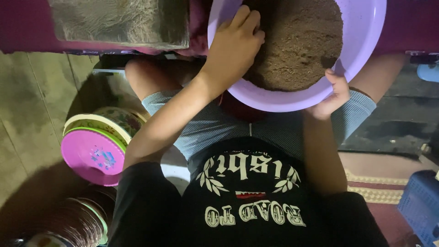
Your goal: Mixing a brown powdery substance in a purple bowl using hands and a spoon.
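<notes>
A lilac plastic bowl (366, 32) rests over my lap, filled with a brown, crumbly soil-like powder (299, 41). My left hand (235, 43) reaches over the near-left rim, fingers curled down into the powder. Whether it holds any powder is hidden. My right hand (336, 93) grips the bowl's near-right rim, thumb on top of the edge. I sit with knees bent, in grey striped shorts and a black printed shirt.
A stack of round plates, pink one (93, 155) on top, stands at my left on the floor. A block wrapped in clear plastic (121, 20) lies on a magenta surface (23, 27) at top left. A blue crate (420, 203) sits at lower right on a patterned mat.
</notes>
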